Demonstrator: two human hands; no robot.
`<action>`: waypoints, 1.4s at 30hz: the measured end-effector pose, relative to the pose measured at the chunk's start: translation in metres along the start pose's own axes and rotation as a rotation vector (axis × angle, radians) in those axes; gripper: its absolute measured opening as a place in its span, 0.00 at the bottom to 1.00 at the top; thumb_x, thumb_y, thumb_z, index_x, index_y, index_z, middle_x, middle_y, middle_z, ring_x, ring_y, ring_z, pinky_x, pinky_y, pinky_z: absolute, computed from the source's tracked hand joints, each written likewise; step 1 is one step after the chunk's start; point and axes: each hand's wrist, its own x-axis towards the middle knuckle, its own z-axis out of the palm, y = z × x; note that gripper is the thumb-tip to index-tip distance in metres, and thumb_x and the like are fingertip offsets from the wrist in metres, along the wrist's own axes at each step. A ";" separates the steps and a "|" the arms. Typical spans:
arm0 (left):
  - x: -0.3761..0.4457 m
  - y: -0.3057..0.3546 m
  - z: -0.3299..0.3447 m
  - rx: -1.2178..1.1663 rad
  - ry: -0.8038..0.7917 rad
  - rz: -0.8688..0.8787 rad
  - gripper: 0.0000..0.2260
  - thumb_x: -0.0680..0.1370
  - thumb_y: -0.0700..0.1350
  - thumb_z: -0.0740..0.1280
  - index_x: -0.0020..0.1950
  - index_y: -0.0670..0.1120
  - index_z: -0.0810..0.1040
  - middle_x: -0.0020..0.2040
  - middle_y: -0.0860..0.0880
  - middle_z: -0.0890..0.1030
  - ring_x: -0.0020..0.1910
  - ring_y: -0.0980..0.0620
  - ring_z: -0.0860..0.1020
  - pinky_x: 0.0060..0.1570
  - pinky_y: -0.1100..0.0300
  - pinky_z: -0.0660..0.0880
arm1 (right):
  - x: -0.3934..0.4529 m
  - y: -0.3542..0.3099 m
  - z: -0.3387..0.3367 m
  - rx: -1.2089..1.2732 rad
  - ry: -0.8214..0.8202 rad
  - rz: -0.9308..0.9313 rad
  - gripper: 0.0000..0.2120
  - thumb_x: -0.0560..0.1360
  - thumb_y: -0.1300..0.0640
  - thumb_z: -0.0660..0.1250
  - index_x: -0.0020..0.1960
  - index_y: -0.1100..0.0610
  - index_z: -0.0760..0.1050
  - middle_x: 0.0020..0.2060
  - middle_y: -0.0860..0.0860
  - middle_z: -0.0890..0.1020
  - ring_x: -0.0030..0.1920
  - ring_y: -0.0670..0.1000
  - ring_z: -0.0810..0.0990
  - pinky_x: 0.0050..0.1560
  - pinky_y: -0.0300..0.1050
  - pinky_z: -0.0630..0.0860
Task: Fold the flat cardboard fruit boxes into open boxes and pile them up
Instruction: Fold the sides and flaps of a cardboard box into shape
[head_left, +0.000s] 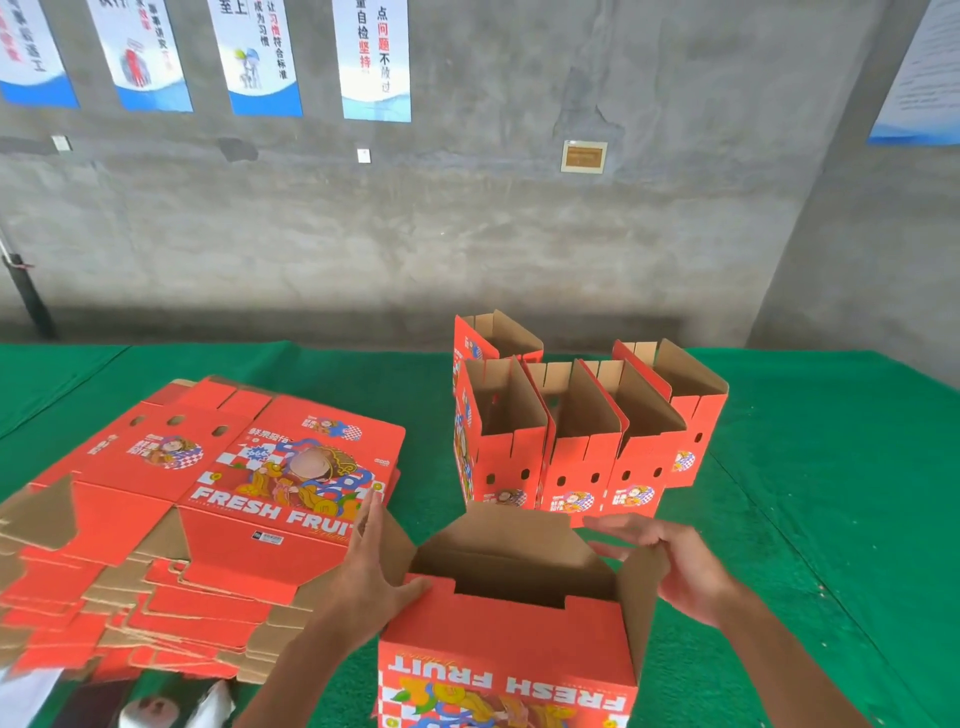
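A red "FRESH FRUIT" cardboard box (509, 639) stands half-formed in front of me, its top open and its brown inside showing. My left hand (371, 561) lies flat with straight fingers against the box's left flap. My right hand (675, 564) rests against the outer side of the raised right flap, fingers stretched toward the far wall of the box. A thick pile of flat printed boxes (208, 499) lies to the left. Several folded open boxes (571, 441) stand side by side behind the box, with one more behind them.
Green cloth covers the table (831, 493). A grey concrete wall with posters (374, 57) rises just behind the table's far edge. Some pale, unclear items (150, 709) lie at the near left edge under the flat pile.
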 end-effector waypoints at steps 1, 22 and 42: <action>0.001 0.002 0.002 0.046 -0.018 0.035 0.59 0.70 0.51 0.81 0.80 0.60 0.35 0.80 0.66 0.35 0.79 0.67 0.40 0.78 0.59 0.51 | -0.001 0.002 0.005 0.012 -0.005 -0.039 0.22 0.78 0.60 0.55 0.63 0.70 0.78 0.67 0.60 0.80 0.66 0.62 0.80 0.71 0.59 0.69; -0.017 0.027 0.032 0.196 -0.263 0.202 0.18 0.83 0.42 0.63 0.71 0.59 0.70 0.68 0.62 0.71 0.68 0.64 0.68 0.73 0.56 0.66 | 0.005 0.057 0.054 -0.961 0.254 -0.260 0.33 0.77 0.48 0.74 0.74 0.35 0.59 0.66 0.40 0.75 0.66 0.46 0.76 0.71 0.52 0.72; -0.018 0.027 0.068 0.434 -0.391 -0.295 0.52 0.63 0.80 0.66 0.81 0.61 0.53 0.83 0.52 0.52 0.79 0.44 0.61 0.73 0.41 0.65 | 0.001 0.069 0.064 -1.430 0.128 -0.165 0.34 0.76 0.38 0.71 0.78 0.46 0.64 0.70 0.44 0.72 0.71 0.47 0.68 0.71 0.47 0.66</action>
